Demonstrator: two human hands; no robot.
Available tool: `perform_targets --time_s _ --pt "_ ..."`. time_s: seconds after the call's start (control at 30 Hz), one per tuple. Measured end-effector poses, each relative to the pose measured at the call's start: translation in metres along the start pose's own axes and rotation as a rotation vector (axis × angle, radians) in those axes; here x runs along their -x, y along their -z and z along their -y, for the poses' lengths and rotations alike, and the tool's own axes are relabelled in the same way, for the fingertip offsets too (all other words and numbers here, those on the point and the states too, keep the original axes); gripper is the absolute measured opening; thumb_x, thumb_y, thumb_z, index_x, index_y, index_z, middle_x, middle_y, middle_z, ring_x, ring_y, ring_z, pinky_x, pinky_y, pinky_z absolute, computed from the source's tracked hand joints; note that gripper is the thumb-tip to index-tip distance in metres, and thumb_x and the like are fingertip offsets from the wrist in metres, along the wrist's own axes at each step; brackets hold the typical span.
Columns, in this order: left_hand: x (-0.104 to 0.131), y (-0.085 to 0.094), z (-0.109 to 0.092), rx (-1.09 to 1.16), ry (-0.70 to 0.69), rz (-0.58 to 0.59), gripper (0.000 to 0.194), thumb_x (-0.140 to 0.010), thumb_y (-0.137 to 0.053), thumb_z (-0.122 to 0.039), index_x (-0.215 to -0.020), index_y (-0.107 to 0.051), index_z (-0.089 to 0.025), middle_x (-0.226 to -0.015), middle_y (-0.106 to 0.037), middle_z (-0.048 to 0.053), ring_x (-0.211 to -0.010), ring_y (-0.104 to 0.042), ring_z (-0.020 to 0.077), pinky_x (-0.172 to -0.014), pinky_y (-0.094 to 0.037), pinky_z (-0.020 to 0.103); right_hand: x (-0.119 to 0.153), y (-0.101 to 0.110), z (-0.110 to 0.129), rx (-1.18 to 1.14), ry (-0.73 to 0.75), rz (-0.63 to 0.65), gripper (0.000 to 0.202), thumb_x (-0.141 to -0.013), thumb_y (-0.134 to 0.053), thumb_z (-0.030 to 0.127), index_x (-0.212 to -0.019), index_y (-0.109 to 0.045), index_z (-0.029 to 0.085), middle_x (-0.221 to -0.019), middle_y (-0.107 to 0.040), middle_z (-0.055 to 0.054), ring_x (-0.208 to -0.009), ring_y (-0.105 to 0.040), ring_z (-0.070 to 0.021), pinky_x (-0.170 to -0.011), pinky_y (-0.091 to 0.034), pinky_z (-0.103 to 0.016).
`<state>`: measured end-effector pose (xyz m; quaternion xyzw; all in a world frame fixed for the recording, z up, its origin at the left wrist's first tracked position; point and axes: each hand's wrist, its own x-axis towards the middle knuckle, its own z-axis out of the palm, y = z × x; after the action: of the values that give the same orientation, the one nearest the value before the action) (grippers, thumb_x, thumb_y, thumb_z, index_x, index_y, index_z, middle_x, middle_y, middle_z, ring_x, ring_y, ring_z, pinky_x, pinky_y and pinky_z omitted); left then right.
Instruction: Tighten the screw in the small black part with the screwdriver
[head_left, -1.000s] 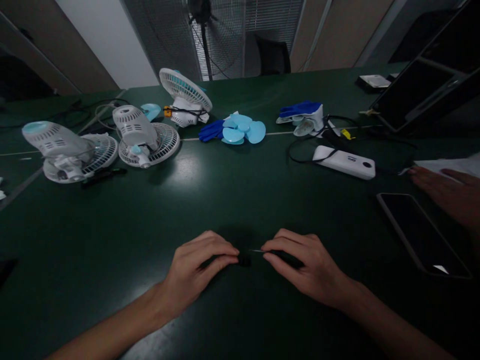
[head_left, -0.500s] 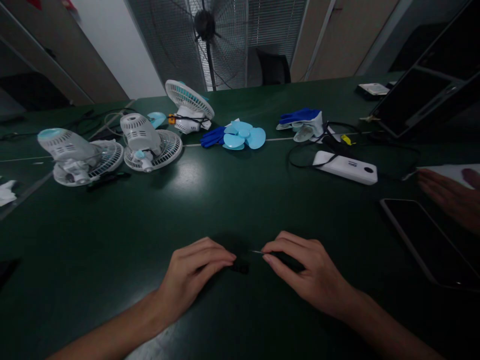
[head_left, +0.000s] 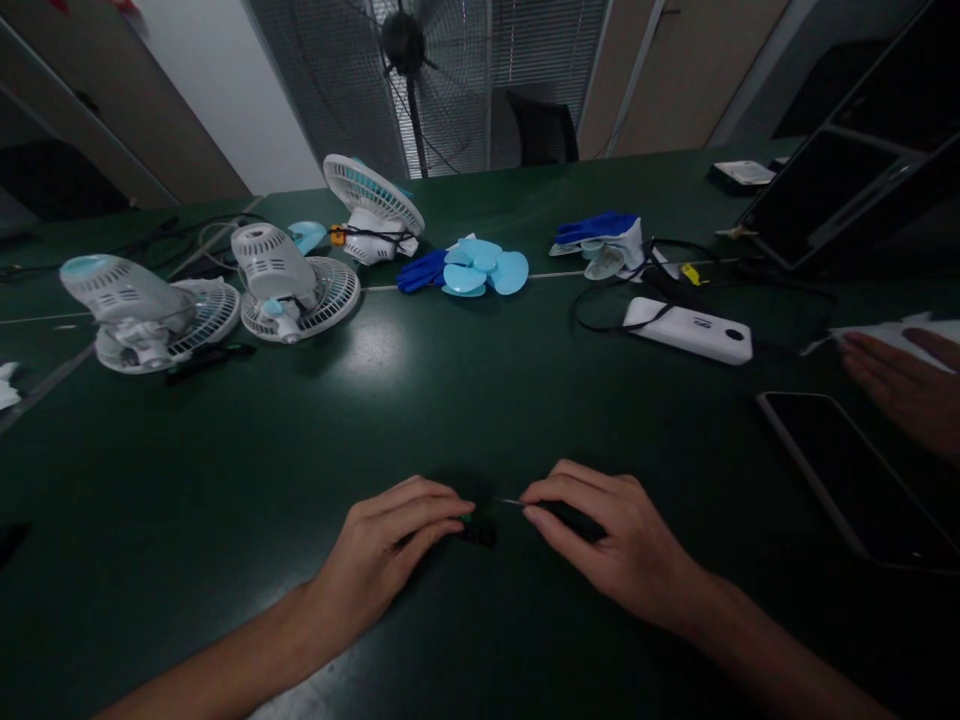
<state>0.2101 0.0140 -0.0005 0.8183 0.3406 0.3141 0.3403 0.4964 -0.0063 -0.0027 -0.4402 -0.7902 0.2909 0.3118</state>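
My left hand [head_left: 409, 525] rests low over the table, its thumb and fingertips pinched on a small black part [head_left: 480, 534] with a bit of green at the fingertips. The part's exact kind is too dark to make out. Just to the right, my right hand [head_left: 607, 525] grips a thin screwdriver [head_left: 574, 518] with a dark handle. Its slim metal shaft points left toward the black part, and a small gap lies between the two.
Partly dismantled white fans [head_left: 300, 290] stand at the back left. Behind are a light-blue fan blade [head_left: 486, 267] and blue-white gloves [head_left: 600, 240]. A white power bank [head_left: 688, 330] and a phone [head_left: 855, 480] lie to the right, near another person's hand [head_left: 904, 385].
Both hands stay almost in place. A bit of green now shows at the left fingertips, and more of the screwdriver's handle is visible. The view has shifted slightly.
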Motion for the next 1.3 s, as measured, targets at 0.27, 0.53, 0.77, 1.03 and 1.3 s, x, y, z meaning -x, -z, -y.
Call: perform_targets --time_s 0.27,0.53,0.77,1.03,1.3 --pt "-0.004 -0.004 -0.01 0.054 0.138 0.004 0.015 -0.098 -0.068 -0.018 -0.109 -0.077 -0.024 -0.104 -0.071 0.005 -0.093 -0.07 0.0153 -0.081 -0.057 0.025 0.0 -0.001 0.001 0.011 -0.007 0.003 0.015 -0.104 -0.06 0.027 -0.109 -0.074 0.023 -0.092 -0.071 -0.002 -0.073 -0.065 -0.0125 -0.066 -0.048 -0.027" --pt "-0.006 -0.009 -0.015 0.083 0.178 0.07 0.015 -0.098 -0.068 -0.021 -0.11 -0.075 -0.025 -0.108 -0.069 0.006 -0.101 -0.065 0.0188 -0.089 -0.054 0.032 -0.001 -0.001 -0.001 0.018 0.004 0.03 0.016 -0.105 -0.059 0.028 -0.112 -0.073 0.022 -0.094 -0.071 -0.003 -0.076 -0.066 -0.013 -0.067 -0.048 -0.027" --pt "-0.006 -0.013 -0.018 0.067 0.193 0.091 0.015 -0.097 -0.069 -0.02 -0.11 -0.075 -0.025 -0.108 -0.069 0.006 -0.102 -0.064 0.0198 -0.09 -0.053 0.034 -0.001 -0.002 -0.001 0.046 0.012 0.031 0.018 -0.105 -0.059 0.03 -0.112 -0.073 0.022 -0.094 -0.072 -0.003 -0.076 -0.066 -0.0132 -0.067 -0.049 -0.027" --pt "-0.005 -0.012 -0.018 0.057 0.21 0.084 0.012 -0.097 -0.067 -0.02 -0.107 -0.074 -0.024 -0.108 -0.069 0.006 -0.102 -0.064 0.0197 -0.089 -0.053 0.033 0.0 -0.002 -0.001 0.05 0.018 0.027 0.017 -0.105 -0.06 0.029 -0.112 -0.073 0.022 -0.095 -0.072 -0.002 -0.077 -0.067 -0.0126 -0.066 -0.048 -0.026" --pt "-0.007 -0.011 -0.02 0.042 0.212 0.09 0.012 -0.098 -0.066 -0.022 -0.108 -0.073 -0.023 -0.107 -0.07 0.006 -0.101 -0.065 0.0198 -0.088 -0.053 0.033 -0.001 -0.001 0.0 0.056 0.027 0.03 0.017 -0.105 -0.059 0.028 -0.11 -0.074 0.022 -0.094 -0.072 -0.002 -0.076 -0.067 -0.0123 -0.066 -0.048 -0.026"
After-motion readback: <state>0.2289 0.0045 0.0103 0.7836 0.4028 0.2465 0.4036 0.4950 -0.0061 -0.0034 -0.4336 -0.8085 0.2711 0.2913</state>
